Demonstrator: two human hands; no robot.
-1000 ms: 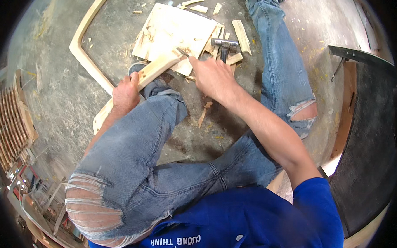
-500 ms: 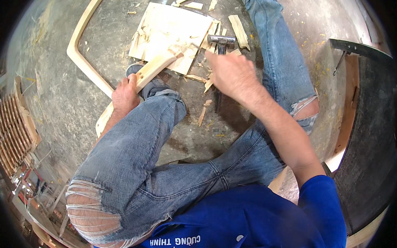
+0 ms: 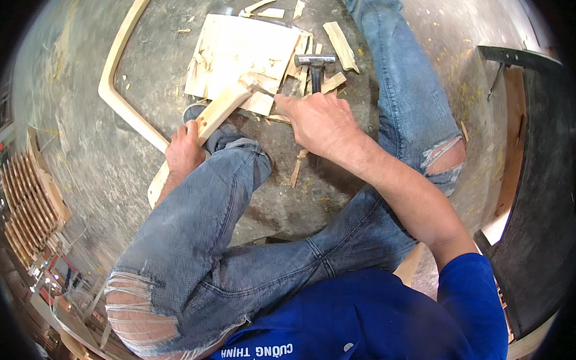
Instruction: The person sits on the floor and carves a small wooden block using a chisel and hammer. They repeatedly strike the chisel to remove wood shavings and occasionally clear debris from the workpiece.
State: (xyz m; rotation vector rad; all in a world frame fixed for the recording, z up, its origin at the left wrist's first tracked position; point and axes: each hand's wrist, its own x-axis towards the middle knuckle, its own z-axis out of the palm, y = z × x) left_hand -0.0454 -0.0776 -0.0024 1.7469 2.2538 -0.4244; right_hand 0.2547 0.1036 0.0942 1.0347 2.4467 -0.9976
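Wooden bar: (image 3: 225, 108) pale, smoothed, held ahead of the person between the two hands. Far end overlaps the pale board (image 3: 251, 38) from here; can't tell whether they touch.
Bar axis: slants from the left shin up and rightward, away from the body; far end points toward the board's middle. Small dark holes beside the left fingers.
Left hand: (image 3: 184, 147) wrapped round the bar, just over the raised left shin, well back from the far end.
Right hand: (image 3: 324, 121) curled narrow on a thin metal tool (image 3: 263, 90), index finger stretched along it; handle buried in the palm, so exact grip unreadable.
Tool vs bar end: end lies left of the right fingertips and slightly farther out. Tool bridges that gap, pointing left and outward, crosswise to the bar. Right hand clearly nearer the end. Tip looks right beside it; contact can't be told.
Bent rail: (image 3: 109, 65) meets the bar under the left hand, joint hidden, then angles away up the left side.
Hammer: (image 3: 314, 60) head just beyond the right knuckles, handle running back under the hand.
Offcuts: (image 3: 342, 48) split strips strewn right of the board and past it, on the concrete floor (image 3: 270, 209).
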